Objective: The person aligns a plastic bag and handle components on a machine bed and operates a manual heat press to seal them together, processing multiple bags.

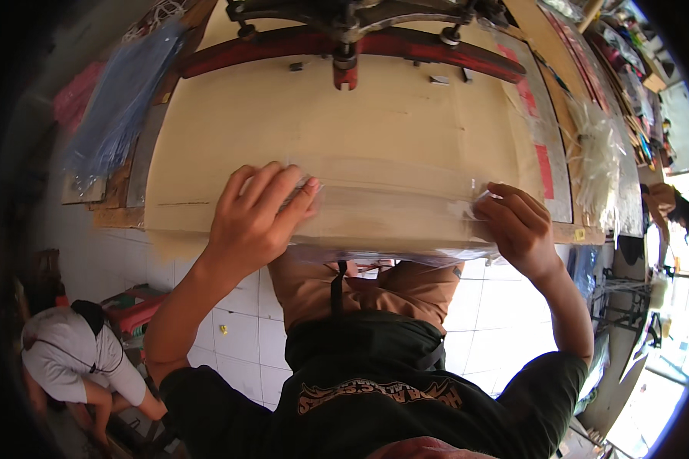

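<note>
A clear plastic sheet (pixel 394 210) lies across the front of a tan work surface (pixel 321 122), its near part hanging over the front edge toward my lap. My left hand (pixel 264 210) is closed on the sheet's left end, fingers bent, thumb beside the crumpled film. At the right end my right hand (pixel 519 226) pinches the film between thumb and fingers. Beyond the sheet, the red bar (pixel 283 50) of a dark metal press spans the far side of the surface. Small dark metal pieces (pixel 439 79) lie close to the bar.
A stack of bluish plastic sheets (pixel 122 103) sits at the left edge. White plastic strips (pixel 595 164) hang at the right, near cluttered shelves. Another person (pixel 73 356) bends down at the lower left. White floor tiles (pixel 241 348) show below the table.
</note>
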Motion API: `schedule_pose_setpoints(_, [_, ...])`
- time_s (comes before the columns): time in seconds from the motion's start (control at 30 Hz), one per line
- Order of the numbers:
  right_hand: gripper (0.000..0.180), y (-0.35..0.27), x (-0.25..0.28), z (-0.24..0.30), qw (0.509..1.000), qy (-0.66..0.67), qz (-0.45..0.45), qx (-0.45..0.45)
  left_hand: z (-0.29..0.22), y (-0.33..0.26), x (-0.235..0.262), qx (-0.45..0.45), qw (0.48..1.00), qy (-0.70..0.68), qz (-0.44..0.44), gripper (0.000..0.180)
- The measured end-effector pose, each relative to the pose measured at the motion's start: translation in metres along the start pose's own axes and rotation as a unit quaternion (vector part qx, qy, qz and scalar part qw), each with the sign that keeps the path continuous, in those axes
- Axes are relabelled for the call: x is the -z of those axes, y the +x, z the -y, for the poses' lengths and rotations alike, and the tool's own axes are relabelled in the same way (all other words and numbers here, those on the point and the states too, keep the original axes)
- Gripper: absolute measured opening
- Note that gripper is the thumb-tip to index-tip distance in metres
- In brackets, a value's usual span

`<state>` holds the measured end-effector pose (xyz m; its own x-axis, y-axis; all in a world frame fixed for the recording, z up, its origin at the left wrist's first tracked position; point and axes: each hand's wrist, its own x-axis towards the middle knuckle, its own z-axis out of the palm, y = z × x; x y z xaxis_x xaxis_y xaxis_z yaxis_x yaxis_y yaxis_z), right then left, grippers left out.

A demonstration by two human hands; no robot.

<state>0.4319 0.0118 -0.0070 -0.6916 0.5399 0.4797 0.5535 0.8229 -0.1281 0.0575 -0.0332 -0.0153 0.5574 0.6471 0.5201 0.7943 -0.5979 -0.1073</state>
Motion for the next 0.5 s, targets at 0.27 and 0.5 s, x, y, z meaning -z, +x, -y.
schedule_pose_setpoints(0.27, [0.028,-0.008,-0.008,-0.004,0.999,0.016,-0.030,-0.005,0.029,-0.010,-0.007,-0.057,0.997,-0.036,0.031,0.028])
schedule_pose_setpoints(0.5, [0.023,-0.012,-0.013,-0.004,0.998,0.033,-0.042,-0.036,0.039,-0.002,-0.004,-0.048,0.994,-0.078,0.054,0.022])
